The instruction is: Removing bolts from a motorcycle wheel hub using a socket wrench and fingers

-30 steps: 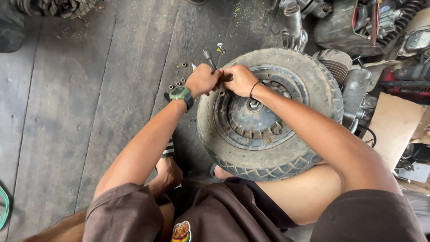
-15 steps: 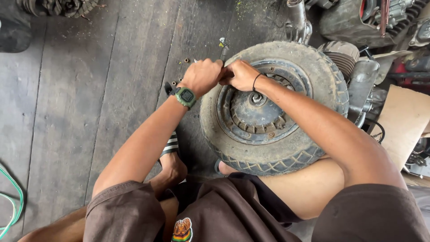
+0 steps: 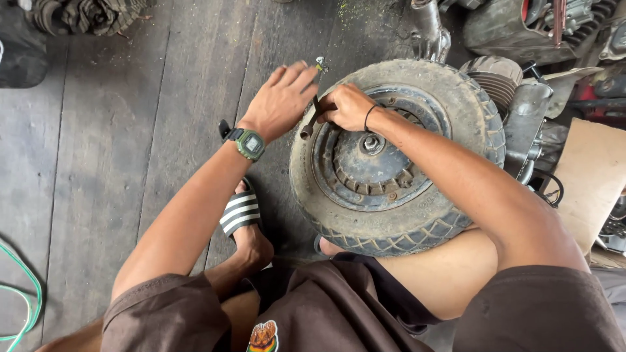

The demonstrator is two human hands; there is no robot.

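from the head view we see a small wheel (image 3: 398, 156) with a worn tyre lying flat on the wooden floor (image 3: 130, 150), against our knees. our left hand (image 3: 282, 99) rests at its upper left rim, fingers loosely spread over a thin metal tool (image 3: 315, 107). our right hand (image 3: 349, 106) curls its fingers around that same tool, just beside the left.

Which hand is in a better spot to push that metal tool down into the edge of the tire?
Probably the right hand. It already grips the metal tool where the tool meets the tire at the rim. The left hand lies open over the tool's upper end, fingers spread, so it looks better placed for steadying.
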